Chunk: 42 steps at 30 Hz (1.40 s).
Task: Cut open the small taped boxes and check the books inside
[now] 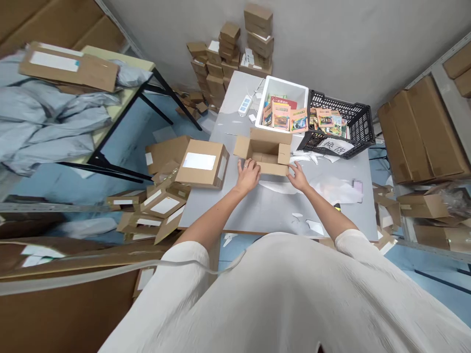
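Note:
An open cardboard box (268, 152) stands on the grey table, its flaps folded outward and nothing visible inside. My left hand (248, 175) grips its front left corner, fingers bent over the cardboard. At the front right corner, my right hand (297, 176) holds the edge of the front flap between thumb and fingers. Just behind the box is a white foam bin (260, 109) with several colourful books (281, 116) in it. A closed carton (202, 164) with a white label sits left of my left hand.
A black plastic crate (362, 125) with more books stands at the back right of the table (235, 211). A white power strip (245, 105) lies at the back left. Clear plastic wrap (334, 190) and paper scraps lie on the right. Stacked cartons (217, 73) line the wall.

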{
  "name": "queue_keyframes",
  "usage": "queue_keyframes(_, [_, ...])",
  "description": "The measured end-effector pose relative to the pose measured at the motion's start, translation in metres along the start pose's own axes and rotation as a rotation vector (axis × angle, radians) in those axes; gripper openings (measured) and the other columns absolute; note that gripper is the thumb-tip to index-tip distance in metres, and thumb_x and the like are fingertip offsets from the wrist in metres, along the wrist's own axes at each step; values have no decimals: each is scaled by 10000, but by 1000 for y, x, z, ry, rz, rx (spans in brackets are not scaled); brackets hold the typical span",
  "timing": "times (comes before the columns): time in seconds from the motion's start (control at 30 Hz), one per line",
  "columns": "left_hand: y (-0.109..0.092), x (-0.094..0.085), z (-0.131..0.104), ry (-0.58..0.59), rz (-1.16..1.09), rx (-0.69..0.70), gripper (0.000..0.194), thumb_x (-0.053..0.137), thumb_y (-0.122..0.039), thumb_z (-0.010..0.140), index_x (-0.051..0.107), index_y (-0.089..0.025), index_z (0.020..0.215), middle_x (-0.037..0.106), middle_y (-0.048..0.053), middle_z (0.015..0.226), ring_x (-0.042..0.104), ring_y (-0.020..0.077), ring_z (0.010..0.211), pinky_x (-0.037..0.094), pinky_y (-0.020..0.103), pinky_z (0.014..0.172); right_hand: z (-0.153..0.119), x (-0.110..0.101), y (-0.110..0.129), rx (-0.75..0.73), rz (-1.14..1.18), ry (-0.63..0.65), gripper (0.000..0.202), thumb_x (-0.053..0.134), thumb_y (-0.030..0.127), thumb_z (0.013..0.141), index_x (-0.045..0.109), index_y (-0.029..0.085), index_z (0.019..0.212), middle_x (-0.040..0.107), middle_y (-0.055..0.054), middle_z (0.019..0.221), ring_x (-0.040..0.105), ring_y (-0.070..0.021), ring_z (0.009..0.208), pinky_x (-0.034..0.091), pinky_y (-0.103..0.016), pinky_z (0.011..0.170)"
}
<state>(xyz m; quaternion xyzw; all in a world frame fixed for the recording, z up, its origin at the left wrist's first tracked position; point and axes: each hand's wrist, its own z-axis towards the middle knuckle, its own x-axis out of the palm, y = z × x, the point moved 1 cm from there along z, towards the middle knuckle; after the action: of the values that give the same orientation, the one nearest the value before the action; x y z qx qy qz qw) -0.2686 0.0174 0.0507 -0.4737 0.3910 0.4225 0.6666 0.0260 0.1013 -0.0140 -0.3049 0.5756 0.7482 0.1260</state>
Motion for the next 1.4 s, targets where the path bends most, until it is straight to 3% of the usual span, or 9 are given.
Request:
queue_keyframes(0.2, [-38, 16, 12, -38, -83, 134, 309, 511, -235, 1050, 764, -250, 1228, 631, 183, 1591, 451, 403, 1629, 138, 776, 1402, -22, -31, -27, 67, -15, -73, 603, 622, 599, 1038, 700, 244, 1520, 407, -181, 1802, 440, -376, 1667, 441, -596, 1336])
queue_keyframes(0.4, [-99, 36, 19, -29, -119, 342, 361, 523, -195, 1038, 770, -245, 1297, 632, 184, 1606, 480, 378, 1604, 175, 734, 1401, -63, -76, -62, 132, -124, -161, 517, 605, 456, 1006, 735, 218, 1446, 524, -192, 1706, 449, -363, 1643, 396, -584, 1358])
queue_keyframes(0.5, [-132, 50, 20, 25, -129, 408, 388, 540, -190, 1031, 769, -239, 1341, 617, 186, 1630, 490, 381, 1595, 277, 681, 1371, -88, -103, -80, 210, -206, -179, 530, 590, 380, 980, 722, 200, 1461, 531, -202, 1699, 461, -372, 1623, 391, -593, 1351])
queue_keyframes(0.7, [-186, 93, 21, 182, -120, 381, 414, 531, -178, 1032, 765, -230, 1369, 584, 179, 1673, 519, 390, 1569, 401, 616, 1303, -128, -158, -114, 405, -376, -208, 558, 563, 307, 991, 676, 190, 1524, 428, -204, 1786, 477, -411, 1577, 425, -618, 1293])
queue_keyframes(0.83, [-213, 123, 23, 282, -114, 338, 443, 540, -205, 1042, 739, -235, 1437, 553, 167, 1705, 547, 399, 1542, 462, 602, 1264, -141, -180, -140, 516, -420, -135, 666, 590, 323, 990, 572, 226, 1648, 392, -183, 1820, 467, -434, 1571, 432, -638, 1271])
queue_keyframes(0.93, [-229, 147, 26, 361, -137, 274, 483, 557, -224, 1039, 706, -235, 1498, 537, 161, 1720, 584, 401, 1508, 493, 589, 1249, -145, -182, -158, 586, -414, -26, 759, 620, 364, 998, 479, 256, 1736, 407, -171, 1818, 473, -441, 1573, 432, -638, 1275])
queue_keyframes(1.07, [-247, 184, 26, 453, -204, 132, 570, 590, -243, 1022, 626, -216, 1590, 522, 171, 1728, 588, 394, 1526, 476, 559, 1289, -147, -166, -172, 557, -352, 146, 786, 618, 378, 1028, 427, 294, 1785, 457, -131, 1803, 518, -399, 1568, 444, -590, 1292])
queue_keyframes(1.27, [-262, 233, 21, 513, -384, -113, 765, 625, -308, 1019, 405, -171, 1739, 474, 231, 1768, 542, 390, 1602, 432, 541, 1330, -153, -126, -178, 398, -227, 279, 673, 674, 346, 1024, 587, 265, 1687, 535, -108, 1772, 496, -366, 1624, 391, -562, 1356])
queue_keyframes(1.4, [-262, 253, 14, 548, -374, -165, 805, 630, -265, 975, 394, -191, 1741, 441, 233, 1794, 550, 392, 1600, 441, 545, 1320, -162, -110, -176, 312, -144, 330, 568, 662, 264, 1011, 688, 239, 1578, 626, -127, 1673, 571, -313, 1559, 433, -479, 1332])
